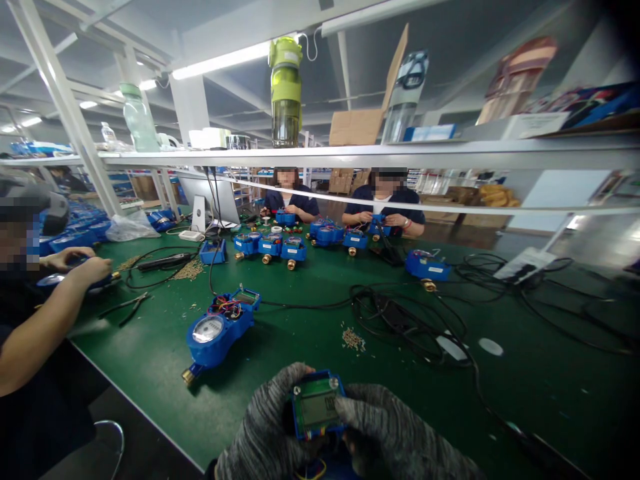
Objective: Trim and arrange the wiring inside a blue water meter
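Both my hands wear grey knit gloves and hold a blue module with a green display board [316, 405] at the near table edge. My left hand [273, 420] wraps its left side, fingers curled round it. My right hand [387, 430] grips its right side, with the thumb on the board's edge. Coloured wires hang under the module. An open blue water meter [219, 327] with a round dial and loose wires lies on the green table [150, 353], to the upper left of my hands.
A tangle of black cables [400, 317] lies right of centre, with small piles of screws [353, 339]. Several blue meters [270, 245] stand in a row further back. Two people sit opposite; a co-worker's arm [45, 320] reaches in at left. Bottles stand on an overhead shelf [350, 157].
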The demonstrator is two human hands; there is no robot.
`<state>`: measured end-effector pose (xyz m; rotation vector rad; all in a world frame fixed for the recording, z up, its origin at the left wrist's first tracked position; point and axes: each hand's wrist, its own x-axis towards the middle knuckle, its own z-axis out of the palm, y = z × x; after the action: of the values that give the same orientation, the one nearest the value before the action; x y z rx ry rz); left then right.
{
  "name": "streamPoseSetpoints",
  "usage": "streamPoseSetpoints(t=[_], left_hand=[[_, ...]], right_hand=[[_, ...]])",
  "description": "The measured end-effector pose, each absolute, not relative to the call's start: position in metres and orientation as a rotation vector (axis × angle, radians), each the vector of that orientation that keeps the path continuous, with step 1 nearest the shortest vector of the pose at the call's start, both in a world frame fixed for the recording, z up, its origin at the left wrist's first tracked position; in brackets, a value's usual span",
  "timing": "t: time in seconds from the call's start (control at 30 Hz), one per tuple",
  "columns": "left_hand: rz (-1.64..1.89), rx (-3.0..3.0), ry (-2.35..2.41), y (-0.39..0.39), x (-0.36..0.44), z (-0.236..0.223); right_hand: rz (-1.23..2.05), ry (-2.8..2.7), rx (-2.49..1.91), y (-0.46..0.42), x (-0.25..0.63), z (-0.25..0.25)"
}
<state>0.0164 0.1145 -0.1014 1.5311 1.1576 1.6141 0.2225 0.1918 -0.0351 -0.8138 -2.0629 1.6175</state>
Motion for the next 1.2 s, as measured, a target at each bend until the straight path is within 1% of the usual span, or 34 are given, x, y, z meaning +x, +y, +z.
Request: streamPoseSetpoints(t=[0.17,0.33,0.4,0.5,0.57,0.63,0.7,0.8,1.07,1.2], left_hand=[[1.619,1.53,1.17,0.114,0.015,-0.11],[1.571,1.496,1.221,0.113,0.015,-0.102],[1.55,1.511,1.318,0.111,0.016,-0.099],[1.537,1.54,1.397,0.11,0.015,-0.101],[1.523,1.533,1.411,0.111,0.014,-0.106],[1.517,1.541,1.437,0.112,0.014,-0.112],[1.541,1.558,1.439,0.113,0.014,-0.117],[1.583,1.539,1.372,0.113,0.015,-0.121],[1.606,1.401,1.226,0.111,0.013,-0.12],[1.632,1.408,1.211,0.11,0.012,-0.118]], right_hand=[[1.198,-2.354,-0.607,0.192,0.234,-0.047],[0.86,-2.475,-0.514,0.202,0.259,-0.072],[0.938,-2.404,-0.544,0.208,0.258,-0.075],[1.122,-2.131,-0.73,0.212,0.242,-0.071],[1.113,-2.046,-0.848,0.212,0.232,-0.064],[1.048,-2.083,-0.907,0.208,0.228,-0.058],[1.011,-2.184,-0.906,0.203,0.227,-0.054],[1.076,-2.266,-0.884,0.196,0.224,-0.055],[1.272,-2.099,-0.778,0.183,0.203,-0.056],[1.247,-2.098,-0.828,0.182,0.197,-0.057]])
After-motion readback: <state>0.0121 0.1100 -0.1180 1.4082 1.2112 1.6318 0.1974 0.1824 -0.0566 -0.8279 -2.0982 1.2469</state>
